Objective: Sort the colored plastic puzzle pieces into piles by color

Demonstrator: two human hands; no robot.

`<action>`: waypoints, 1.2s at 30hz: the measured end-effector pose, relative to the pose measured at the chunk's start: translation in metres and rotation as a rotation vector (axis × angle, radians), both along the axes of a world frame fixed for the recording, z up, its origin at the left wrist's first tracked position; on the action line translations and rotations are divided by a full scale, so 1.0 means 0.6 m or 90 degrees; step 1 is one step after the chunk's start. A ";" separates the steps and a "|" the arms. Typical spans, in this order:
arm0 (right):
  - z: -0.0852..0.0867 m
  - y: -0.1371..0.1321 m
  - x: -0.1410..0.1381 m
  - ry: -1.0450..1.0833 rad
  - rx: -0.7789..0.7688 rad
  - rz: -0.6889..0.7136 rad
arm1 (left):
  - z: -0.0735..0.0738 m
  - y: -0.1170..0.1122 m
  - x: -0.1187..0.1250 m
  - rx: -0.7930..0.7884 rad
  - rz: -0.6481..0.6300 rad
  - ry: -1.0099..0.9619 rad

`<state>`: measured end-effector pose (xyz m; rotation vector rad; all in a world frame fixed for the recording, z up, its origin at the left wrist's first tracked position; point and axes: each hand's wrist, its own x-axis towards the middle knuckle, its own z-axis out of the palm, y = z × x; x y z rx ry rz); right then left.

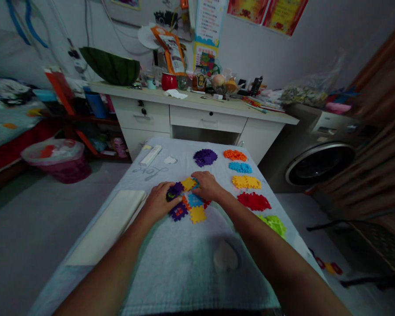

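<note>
Head view: looking down at a pale blue tablecloth (171,272), with a cluster of toothed tiles (192,198) around the middle, right between both hands. Got the left hand (159,198) at the left edge of the cluster, with fingers and thumb bent over a dark purple tile (177,188). Looks to be touching it, but can't tell if gripping or just pressing. Same deal with the right hand (208,186): curled narrow over the upper right of the cluster, with fingertips near a yellow tile (188,184) and some blue. Can't tell about anything held in there, too hidden.

Also in the cluster: a blue tile (195,200) at the centre, a second yellow tile (198,214) nearest the camera, a purple tile with orange bits (178,212) at lower left, plus slivers of orange and red.

Sorted by colour farther out: a purple heap (205,157) on the far side, then down the right an orange heap (235,155), light blue heap (240,167), yellow heap (246,182), red heap (254,201) and green heap (275,225). Over on the left, a long white bar (151,155) and a cream-coloured sheet (108,228).

Behind all that, a white desk (141,118) with a big watermelon piece (112,66), a red cup (169,81) and an orange pouch (172,50). Off right, a washing machine (312,149); off left, a pink bin (57,162).
</note>
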<state>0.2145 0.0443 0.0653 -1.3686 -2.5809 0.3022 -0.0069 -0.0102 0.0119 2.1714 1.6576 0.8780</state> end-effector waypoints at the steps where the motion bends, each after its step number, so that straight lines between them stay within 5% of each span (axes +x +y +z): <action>1: -0.006 0.000 -0.013 -0.005 0.004 0.000 | 0.000 -0.001 0.001 -0.001 -0.002 0.008; 7: -0.018 -0.001 -0.025 -0.014 -0.010 0.008 | 0.000 -0.001 0.004 -0.013 0.014 0.029; 19: 0.002 -0.006 0.016 0.228 -0.168 -0.104 | 0.007 -0.003 0.004 -0.039 0.019 0.031; 22: -0.002 0.011 0.032 0.250 -0.133 -0.118 | 0.005 -0.002 0.003 -0.033 0.010 0.029; 36: -0.005 0.048 0.087 -0.099 -0.010 -0.301 | 0.005 -0.003 0.002 -0.032 -0.002 0.024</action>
